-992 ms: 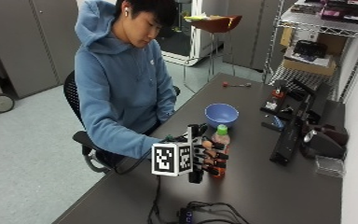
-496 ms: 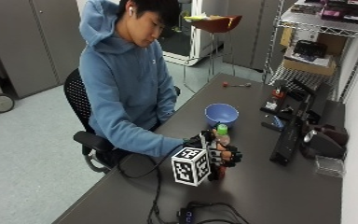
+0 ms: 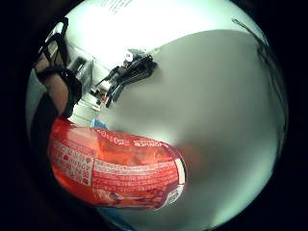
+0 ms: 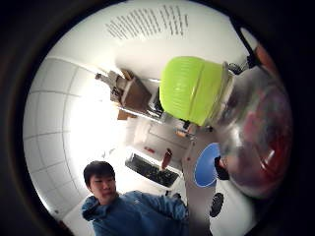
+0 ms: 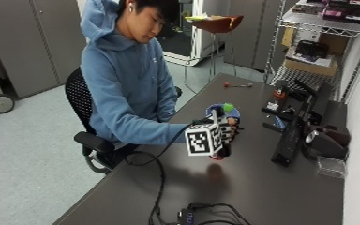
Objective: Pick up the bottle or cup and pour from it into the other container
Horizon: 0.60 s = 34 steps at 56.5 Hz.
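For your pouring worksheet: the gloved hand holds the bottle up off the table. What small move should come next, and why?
Probably carry the bottle over the blue bowl behind it. The right hand grips it lifted above the table, but its green cap looks on, so that likely needs removing before tilting.

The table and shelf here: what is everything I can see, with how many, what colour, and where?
Bottle: one, red label, green cap, lifted off the table in the gloved hand.
Bowl: one, blue, on the table behind the bottle.
Table: one, dark grey.
Black devices: several, along the table's far side.
Cables: black, on the table's near end.
Shelf: one, wire, holding boxes.
Chair: one, black.
Right hand: one, black glove, grip closed round the bottle.
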Each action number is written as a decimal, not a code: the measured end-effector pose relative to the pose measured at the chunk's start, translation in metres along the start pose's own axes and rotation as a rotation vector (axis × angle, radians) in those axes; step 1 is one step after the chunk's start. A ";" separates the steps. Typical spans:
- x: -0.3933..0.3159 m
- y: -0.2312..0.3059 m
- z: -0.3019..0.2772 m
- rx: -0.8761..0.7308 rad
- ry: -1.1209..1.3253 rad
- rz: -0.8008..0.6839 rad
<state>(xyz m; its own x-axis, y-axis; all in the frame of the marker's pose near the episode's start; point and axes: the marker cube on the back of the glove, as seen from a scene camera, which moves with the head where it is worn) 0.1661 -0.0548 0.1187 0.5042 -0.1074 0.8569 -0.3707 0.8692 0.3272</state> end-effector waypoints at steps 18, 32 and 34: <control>-0.079 -0.025 0.026 -0.408 0.470 -0.110; -0.107 -0.025 0.058 -0.752 0.840 -0.114; -0.109 -0.025 0.065 -0.795 0.890 -0.108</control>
<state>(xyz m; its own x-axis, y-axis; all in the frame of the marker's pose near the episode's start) 0.0690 -0.0960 0.0430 0.9819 -0.0995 0.1614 0.1349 0.9648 -0.2256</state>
